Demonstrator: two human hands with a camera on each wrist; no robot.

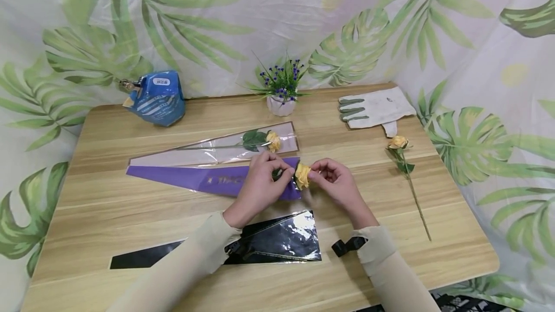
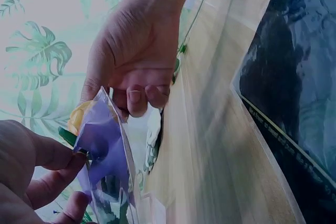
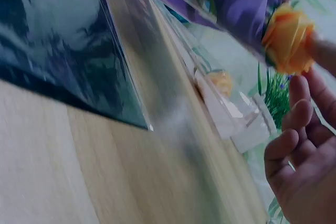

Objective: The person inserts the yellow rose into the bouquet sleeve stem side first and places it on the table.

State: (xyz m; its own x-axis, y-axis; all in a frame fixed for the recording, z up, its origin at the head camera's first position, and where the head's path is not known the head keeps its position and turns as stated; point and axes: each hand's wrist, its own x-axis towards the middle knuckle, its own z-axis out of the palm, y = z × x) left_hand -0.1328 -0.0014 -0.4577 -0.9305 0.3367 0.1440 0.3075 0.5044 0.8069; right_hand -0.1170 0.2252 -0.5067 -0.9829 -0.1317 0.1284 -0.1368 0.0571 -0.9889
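Note:
A yellow rose (image 1: 302, 176) pokes out of the wide right end of a purple sleeve (image 1: 225, 180). The left hand (image 1: 265, 180) pinches the sleeve's upper edge beside the flower; in the left wrist view its thumb and finger (image 2: 47, 169) meet at the purple film (image 2: 107, 148). The right hand (image 1: 336, 181) pinches the bloom's petals between thumb and fingers, as the right wrist view shows at the rose (image 3: 289, 39), with the other fingers curled. The stem inside the sleeve is mostly hidden.
A clear-fronted sleeve (image 1: 151, 158) holding another rose lies behind. A black sleeve (image 1: 286, 240) lies in front, partly under the left forearm. A loose rose (image 1: 398, 143) and gloves (image 1: 377, 107) are at right; a flowerpot (image 1: 281, 105) and blue bag (image 1: 160, 100) stand behind.

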